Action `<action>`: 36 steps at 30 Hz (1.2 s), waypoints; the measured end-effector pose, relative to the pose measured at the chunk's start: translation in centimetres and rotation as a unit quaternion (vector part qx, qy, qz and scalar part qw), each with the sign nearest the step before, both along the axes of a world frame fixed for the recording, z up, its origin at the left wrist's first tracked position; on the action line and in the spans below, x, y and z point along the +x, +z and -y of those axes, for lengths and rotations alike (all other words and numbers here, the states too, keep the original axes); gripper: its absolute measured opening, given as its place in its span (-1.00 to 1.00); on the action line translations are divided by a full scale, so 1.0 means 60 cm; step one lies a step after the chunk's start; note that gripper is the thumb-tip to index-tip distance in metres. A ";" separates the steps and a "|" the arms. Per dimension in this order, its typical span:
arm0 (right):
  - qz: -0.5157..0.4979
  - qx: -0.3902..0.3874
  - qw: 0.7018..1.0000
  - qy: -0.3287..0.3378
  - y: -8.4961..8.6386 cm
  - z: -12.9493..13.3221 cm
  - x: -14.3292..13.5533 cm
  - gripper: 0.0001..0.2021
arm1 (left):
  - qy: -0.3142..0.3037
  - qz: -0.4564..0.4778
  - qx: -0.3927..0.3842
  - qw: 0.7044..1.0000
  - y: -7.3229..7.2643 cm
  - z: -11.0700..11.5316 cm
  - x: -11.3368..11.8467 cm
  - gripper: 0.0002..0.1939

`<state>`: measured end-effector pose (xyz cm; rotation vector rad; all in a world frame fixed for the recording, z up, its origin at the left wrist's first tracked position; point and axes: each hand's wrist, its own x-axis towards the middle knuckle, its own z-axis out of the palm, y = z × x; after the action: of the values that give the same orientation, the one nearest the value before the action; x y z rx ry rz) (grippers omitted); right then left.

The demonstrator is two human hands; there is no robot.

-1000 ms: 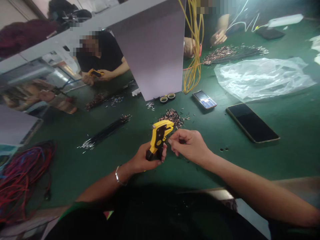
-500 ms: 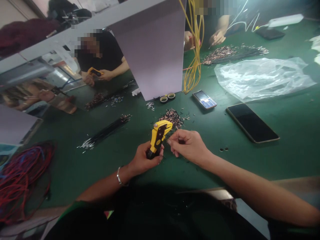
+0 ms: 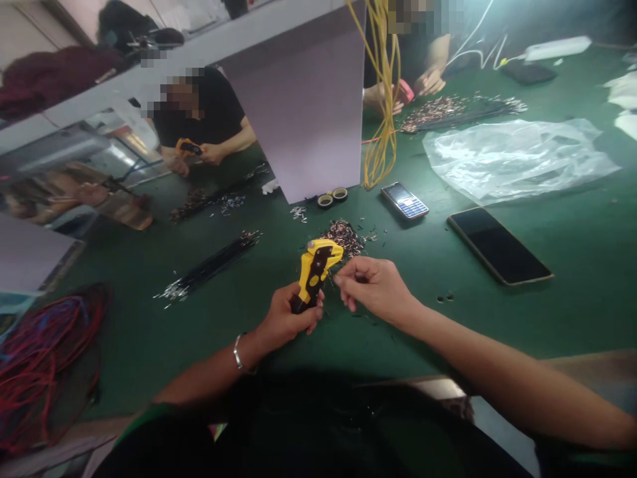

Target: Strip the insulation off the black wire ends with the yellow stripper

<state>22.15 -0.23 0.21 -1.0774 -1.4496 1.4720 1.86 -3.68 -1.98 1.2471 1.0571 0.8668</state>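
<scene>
My left hand [image 3: 291, 312] is closed round the dark handle of a yellow and black wire stripper [image 3: 314, 272], held upright with its head at the top. Beside the tool's jaws, my right hand [image 3: 371, 285] pinches thumb and forefinger on a thin wire, barely visible at the fingertips. Just behind the stripper lies a heap of coppery and black wire clippings [image 3: 348, 236]. To the left rests a bundle of black wires [image 3: 213, 265] with bare, silvery ends toward me.
A keypad phone [image 3: 405, 201], a smartphone [image 3: 500, 245] and a clear plastic bag [image 3: 517, 159] lie to the right. Yellow cables [image 3: 381, 133] hang by a pale partition [image 3: 308, 113]. Red and blue cables [image 3: 44, 358] are coiled at left. Two co-workers sit across the table [image 3: 423, 372].
My hands and the wire stripper hold nearly the same place. The view has shifted slightly. At the far right, a co-worker's red tool has come further into sight.
</scene>
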 end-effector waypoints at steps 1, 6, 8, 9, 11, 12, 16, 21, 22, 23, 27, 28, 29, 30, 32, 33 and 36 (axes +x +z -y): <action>-0.003 -0.001 1.000 -0.001 0.000 0.000 0.000 -0.86 | 0.005 -0.005 0.000 1.000 0.001 0.000 0.000 -0.73; -0.017 -0.002 1.000 0.002 0.001 0.001 0.001 -0.86 | 0.006 0.016 -0.001 1.000 0.002 0.001 0.003 -0.71; -0.017 -0.004 1.000 -0.003 0.001 -0.001 0.001 -0.86 | -0.013 0.044 -0.005 0.999 0.000 -0.001 0.004 -0.67; -0.017 -0.004 1.000 -0.005 0.001 -0.002 0.001 -0.86 | -0.023 0.055 -0.009 0.998 0.000 -0.002 0.005 -0.65; -0.017 -0.005 1.000 -0.005 0.000 -0.003 0.002 -0.86 | -0.034 0.069 -0.016 0.997 -0.001 -0.004 0.004 -0.62; -0.019 -0.004 1.000 -0.005 0.001 -0.004 0.002 -0.87 | -0.039 0.076 -0.018 0.996 0.000 -0.005 0.004 -0.60; -0.028 -0.003 0.999 -0.019 0.000 -0.006 0.005 -0.88 | -0.066 0.107 -0.016 0.992 0.005 -0.008 0.001 -0.53; -0.033 -0.004 0.999 -0.013 -0.001 -0.008 0.007 -0.87 | -0.070 0.132 -0.010 0.989 0.007 -0.011 -0.002 -0.47; -0.029 -0.006 0.999 -0.013 -0.001 -0.008 0.007 -0.86 | -0.072 0.139 -0.010 0.988 0.006 -0.012 -0.002 -0.46; -0.026 -0.009 1.000 -0.013 -0.001 -0.008 0.007 -0.86 | -0.074 0.143 -0.011 0.987 0.006 -0.012 -0.002 -0.45; -0.025 -0.013 1.000 -0.003 0.000 -0.010 0.008 -0.85 | -0.086 0.158 -0.017 0.984 0.009 -0.013 -0.002 -0.44; -0.025 -0.012 1.000 -0.002 0.000 -0.011 0.009 -0.85 | -0.091 0.163 -0.021 0.982 0.011 -0.013 -0.002 -0.44; -0.026 -0.012 1.000 -0.002 0.000 -0.011 0.009 -0.85 | -0.095 0.166 -0.024 0.981 0.013 -0.013 -0.002 -0.44; -0.026 -0.013 1.000 -0.003 0.000 -0.011 0.009 -0.85 | -0.099 0.168 -0.028 0.980 0.015 -0.014 -0.002 -0.44; -0.027 -0.016 1.000 -0.007 0.001 -0.012 0.010 -0.85 | -0.103 0.166 -0.038 0.980 0.018 -0.016 -0.004 -0.41; -0.027 -0.017 0.999 -0.010 0.001 -0.012 0.010 -0.85 | -0.105 0.165 -0.043 0.980 0.018 -0.017 -0.005 -0.39; -0.022 -0.016 0.999 -0.017 0.000 -0.013 0.010 -0.86 | -0.124 0.177 -0.058 0.975 0.018 -0.021 -0.011 -0.30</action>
<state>22.74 0.55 0.21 -1.0789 -1.3748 1.4899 1.18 -2.40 -0.91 1.0504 0.6415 0.7864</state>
